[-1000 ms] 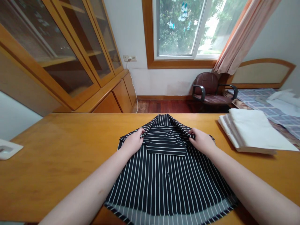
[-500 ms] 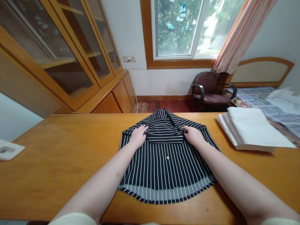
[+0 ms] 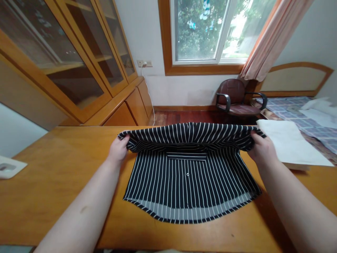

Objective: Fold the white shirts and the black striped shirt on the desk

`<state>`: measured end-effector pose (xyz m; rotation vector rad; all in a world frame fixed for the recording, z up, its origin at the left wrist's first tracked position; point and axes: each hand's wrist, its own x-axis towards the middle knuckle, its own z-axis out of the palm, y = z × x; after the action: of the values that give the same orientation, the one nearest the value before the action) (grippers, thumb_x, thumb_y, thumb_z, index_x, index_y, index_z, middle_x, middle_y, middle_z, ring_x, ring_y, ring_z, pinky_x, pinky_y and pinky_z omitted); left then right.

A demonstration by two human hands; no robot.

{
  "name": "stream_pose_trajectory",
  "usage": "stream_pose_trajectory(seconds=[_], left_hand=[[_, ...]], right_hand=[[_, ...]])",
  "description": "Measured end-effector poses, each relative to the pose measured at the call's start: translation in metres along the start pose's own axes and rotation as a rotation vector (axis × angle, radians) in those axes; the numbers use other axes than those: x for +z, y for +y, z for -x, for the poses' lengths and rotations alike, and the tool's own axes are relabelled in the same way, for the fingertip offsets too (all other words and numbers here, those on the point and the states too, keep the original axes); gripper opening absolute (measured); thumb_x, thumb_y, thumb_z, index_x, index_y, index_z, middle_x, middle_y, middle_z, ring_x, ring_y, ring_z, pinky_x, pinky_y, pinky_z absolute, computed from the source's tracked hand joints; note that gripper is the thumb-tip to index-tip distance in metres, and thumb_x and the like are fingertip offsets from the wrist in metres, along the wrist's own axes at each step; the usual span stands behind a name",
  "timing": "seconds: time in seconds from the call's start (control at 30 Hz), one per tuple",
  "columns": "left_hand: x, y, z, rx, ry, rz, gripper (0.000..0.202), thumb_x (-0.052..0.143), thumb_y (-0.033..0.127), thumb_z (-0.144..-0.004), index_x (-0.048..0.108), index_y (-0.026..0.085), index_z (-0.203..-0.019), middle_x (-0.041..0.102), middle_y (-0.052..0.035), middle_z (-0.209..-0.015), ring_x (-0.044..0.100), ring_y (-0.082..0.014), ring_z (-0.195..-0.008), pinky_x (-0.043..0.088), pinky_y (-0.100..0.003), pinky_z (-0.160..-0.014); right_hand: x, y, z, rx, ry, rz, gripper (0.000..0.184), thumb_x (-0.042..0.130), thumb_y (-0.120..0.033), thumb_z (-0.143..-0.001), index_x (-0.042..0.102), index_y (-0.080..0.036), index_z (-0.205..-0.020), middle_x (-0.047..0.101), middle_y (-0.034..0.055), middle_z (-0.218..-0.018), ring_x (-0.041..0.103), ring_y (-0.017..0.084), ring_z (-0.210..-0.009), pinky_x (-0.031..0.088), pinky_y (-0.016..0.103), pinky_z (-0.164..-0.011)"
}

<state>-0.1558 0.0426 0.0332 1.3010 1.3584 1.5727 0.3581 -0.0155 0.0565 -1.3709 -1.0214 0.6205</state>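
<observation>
A black shirt with white stripes (image 3: 181,182) lies on the wooden table, its curved hem toward me and a single white button near the middle. Its far part is lifted and stretched sideways into a thick band. My left hand (image 3: 119,149) is closed on the left end of that band. At the right end, my right hand (image 3: 263,149) grips the cloth with the thumb on top, close to a stack of white cloth or paper. A flat folded strip shows beneath the raised band; the collar cannot be made out.
The white stack (image 3: 292,144) sits at the table's right. A white plastic object (image 3: 12,168) lies at the left edge of the wooden table (image 3: 65,182). Beyond stand a glass-door cabinet (image 3: 105,88), a maroon armchair (image 3: 234,96) and a bed (image 3: 292,112).
Both hands have moved outward, from resting near the folded centre to gripping the two far ends. The shirt's far part is now raised and spread wide, and the collar is out of sight.
</observation>
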Motion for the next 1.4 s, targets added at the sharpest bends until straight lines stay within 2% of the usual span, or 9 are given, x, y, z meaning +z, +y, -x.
stream_pose_trajectory(seconds=[0.1,0.2,0.33,0.5,0.77,0.97,1.13,1.27,1.4], left_hand=[[-0.031,0.002,0.033,-0.076,-0.151,-0.054,0.037,0.069,0.047,-0.065,0.068,0.018,-0.087,0.071,-0.0058,-0.090,0.065,-0.0253,-0.090,0.048,-0.042,-0.089],[-0.044,0.004,0.067,-0.188,-0.485,-0.137,0.030,0.064,0.042,-0.073,0.071,0.018,-0.090,0.071,-0.0109,-0.097,0.064,-0.0286,-0.095,0.046,-0.047,-0.093],[-0.039,0.004,0.090,-0.133,-0.687,-0.428,0.036,0.061,0.046,-0.076,0.070,0.023,-0.103,0.059,-0.0098,-0.127,0.053,-0.0302,-0.118,0.034,-0.049,-0.105],[-0.020,-0.004,0.076,-0.019,-0.792,-0.681,0.052,0.059,0.052,-0.076,0.060,0.026,-0.122,0.044,-0.0054,-0.142,0.040,-0.0284,-0.130,0.027,-0.046,-0.110],[0.013,-0.018,0.037,-0.062,-0.595,-0.654,0.054,0.060,0.051,-0.072,0.063,0.019,-0.115,0.057,-0.0093,-0.129,0.051,-0.0263,-0.119,0.033,-0.041,-0.106],[0.008,-0.018,0.041,-0.081,-0.340,-0.595,0.036,0.063,0.047,-0.069,0.066,0.019,-0.092,0.070,-0.0063,-0.094,0.063,-0.0241,-0.091,0.048,-0.037,-0.087],[-0.003,-0.003,0.034,-0.010,-0.156,-0.358,0.029,0.069,0.040,-0.064,0.067,0.019,-0.083,0.070,-0.0066,-0.090,0.064,-0.0230,-0.089,0.048,-0.038,-0.087],[-0.020,0.025,0.032,0.082,-0.192,-0.326,0.019,0.072,0.038,-0.059,0.068,0.021,-0.069,0.069,-0.0068,-0.084,0.063,-0.0236,-0.087,0.046,-0.041,-0.091],[-0.035,0.038,0.039,0.031,-0.477,-0.537,0.017,0.073,0.042,-0.054,0.068,0.025,-0.057,0.066,-0.0060,-0.083,0.061,-0.0234,-0.084,0.047,-0.038,-0.087]], right_hand=[[-0.036,0.014,0.025,0.082,-0.152,-0.029,0.030,0.067,-0.044,-0.063,0.063,-0.021,-0.081,0.065,0.0036,-0.070,0.061,0.020,-0.065,0.051,0.034,-0.064],[-0.061,0.030,0.047,0.139,-0.422,0.243,0.031,0.072,-0.045,-0.059,0.069,-0.020,-0.077,0.070,0.0064,-0.079,0.064,0.025,-0.077,0.051,0.038,-0.076],[-0.070,0.038,0.067,0.041,-0.723,0.584,0.031,0.062,-0.040,-0.072,0.073,-0.022,-0.095,0.070,0.0074,-0.104,0.061,0.028,-0.101,0.042,0.042,-0.097],[-0.056,0.045,0.060,-0.091,-0.735,0.727,0.041,0.054,-0.032,-0.075,0.067,-0.023,-0.113,0.063,0.0043,-0.121,0.056,0.025,-0.113,0.037,0.038,-0.104],[-0.023,0.052,0.021,0.054,-0.460,0.763,0.041,0.052,-0.040,-0.075,0.068,-0.017,-0.106,0.070,0.0074,-0.099,0.062,0.027,-0.098,0.045,0.040,-0.091],[-0.023,0.060,0.028,-0.155,-0.289,0.663,0.033,0.049,-0.032,-0.077,0.067,-0.022,-0.102,0.066,0.0055,-0.111,0.057,0.023,-0.109,0.039,0.040,-0.100],[-0.037,0.036,0.025,-0.261,-0.141,0.624,0.025,0.050,-0.033,-0.077,0.068,-0.024,-0.092,0.065,0.0051,-0.106,0.057,0.024,-0.105,0.040,0.040,-0.098],[-0.059,0.014,0.028,-0.145,-0.148,0.567,0.027,0.054,-0.031,-0.070,0.070,-0.022,-0.089,0.065,0.0071,-0.102,0.060,0.025,-0.092,0.048,0.037,-0.083],[-0.077,0.013,0.028,0.134,-0.467,0.477,0.028,0.063,-0.037,-0.061,0.072,-0.021,-0.082,0.067,0.0082,-0.100,0.061,0.026,-0.085,0.051,0.034,-0.067]])
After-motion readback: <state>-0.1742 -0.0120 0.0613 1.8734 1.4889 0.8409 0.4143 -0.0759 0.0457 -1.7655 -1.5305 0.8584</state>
